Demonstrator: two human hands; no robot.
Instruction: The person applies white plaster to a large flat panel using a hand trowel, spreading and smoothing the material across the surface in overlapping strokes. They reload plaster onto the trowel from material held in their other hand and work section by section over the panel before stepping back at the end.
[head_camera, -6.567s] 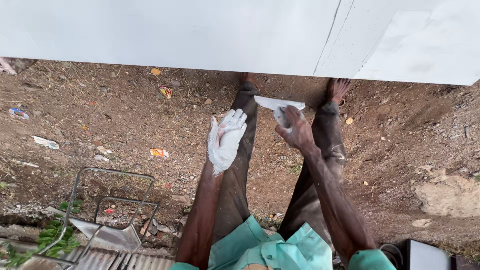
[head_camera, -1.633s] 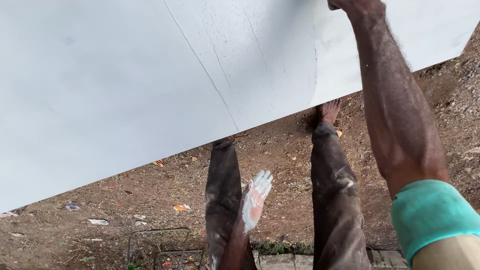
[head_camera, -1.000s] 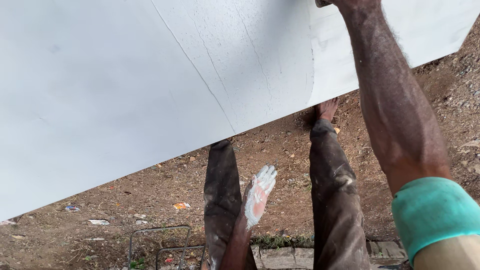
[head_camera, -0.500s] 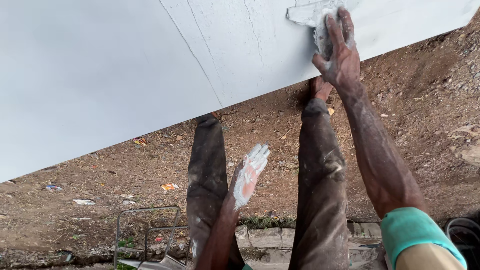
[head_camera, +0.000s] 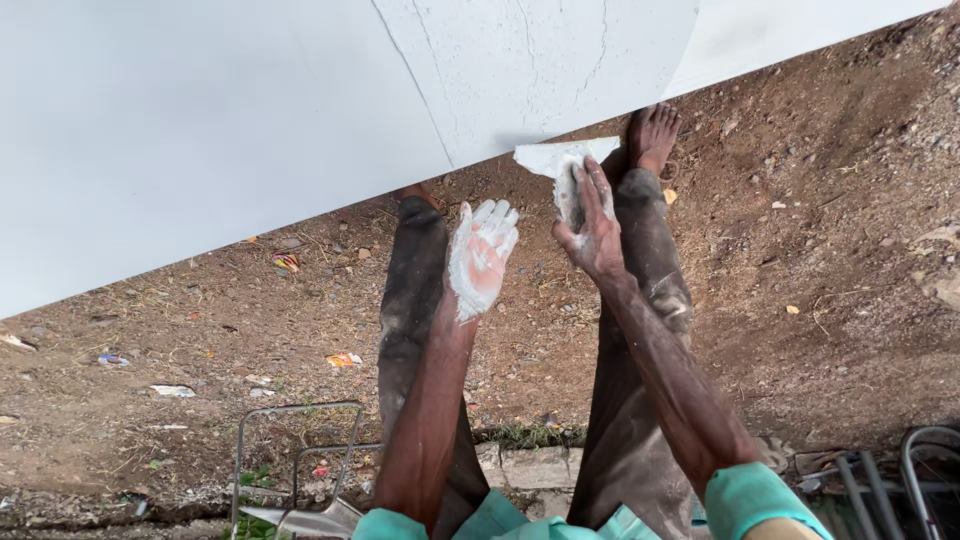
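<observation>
You stood by a big white wall (head_camera: 230, 130) and looked down at your own two hands. Your right hand (head_camera: 592, 225) gripped a flat scraper (head_camera: 560, 160), with your fingers (head_camera: 590, 190) curled along its handle. The wide blade of the scraper was thick with white paste. It pointed up at the bottom edge of the wall, just beside it, but you could not tell if it touched. It sat a little above your right foot (head_camera: 652, 135), which was bare on the dirt.

Your left hand (head_camera: 480, 258) held nothing. It was flat and spread wide, palm up, with the fingers stretched out. White paste covered most of the palm and fingers, with a pink patch in the middle. This hand was just beside your right hand, a bit lower than the scraper, and the two hands did not touch.

Your dark trousers (head_camera: 415, 290) were dusty and had smears on them. The wall had thin cracks (head_camera: 520, 60) in the part right above the scraper.

The ground (head_camera: 820, 260) was brown dirt with small stones and bits of litter (head_camera: 343, 359). A thin metal frame (head_camera: 300, 450) stood near the bottom left, by some green weeds (head_camera: 255, 478). A low stone edge (head_camera: 530, 465) ran between your legs.
</observation>
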